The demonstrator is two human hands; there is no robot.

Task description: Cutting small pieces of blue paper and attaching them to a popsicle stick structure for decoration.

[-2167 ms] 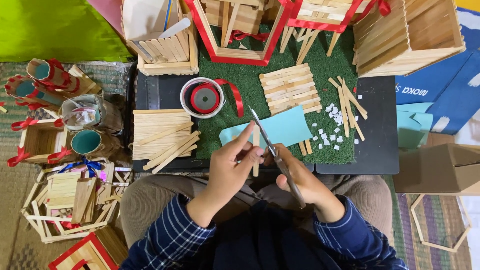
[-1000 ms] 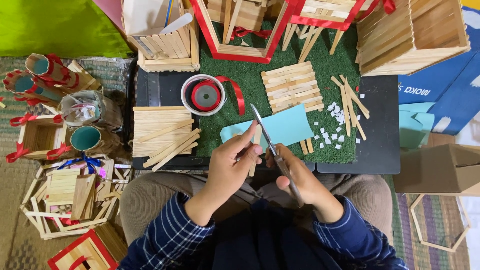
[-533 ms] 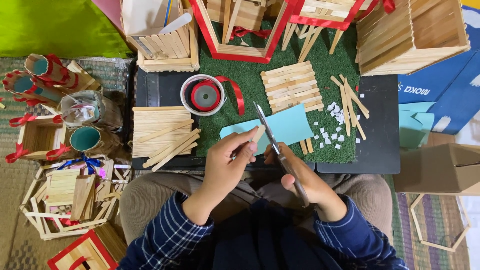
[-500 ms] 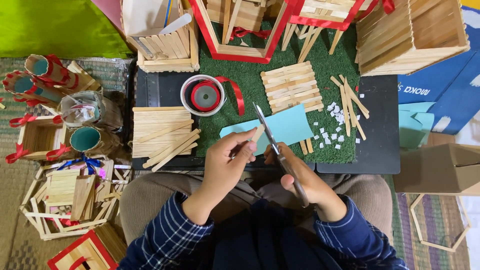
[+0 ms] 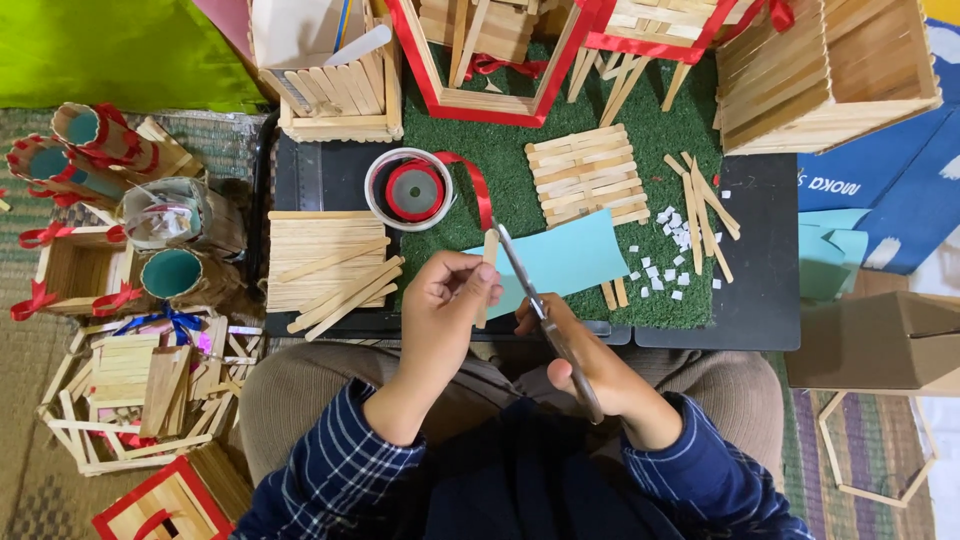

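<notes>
My left hand [image 5: 447,305] pinches a wooden craft stick [image 5: 489,250] upright over the near edge of the work board. My right hand [image 5: 590,365] grips a pair of scissors [image 5: 530,290], blades pointing up and left, their tips right beside the stick's top end. A light blue sheet of paper [image 5: 570,262] lies on the green turf mat [image 5: 520,190] just behind both hands.
Stacks of flat sticks [image 5: 320,262] lie left of my hands, a stick panel [image 5: 587,175] and loose sticks [image 5: 700,205] beyond. A red ribbon roll in a cup [image 5: 408,190] stands ahead. Stick boxes [image 5: 820,70], small white scraps [image 5: 665,265], ribbon-trimmed holders [image 5: 90,150] and a cardboard box [image 5: 880,340] surround.
My left hand has lifted the stick slightly higher and the scissor blades have shifted up alongside it; everything on the board stays put.
</notes>
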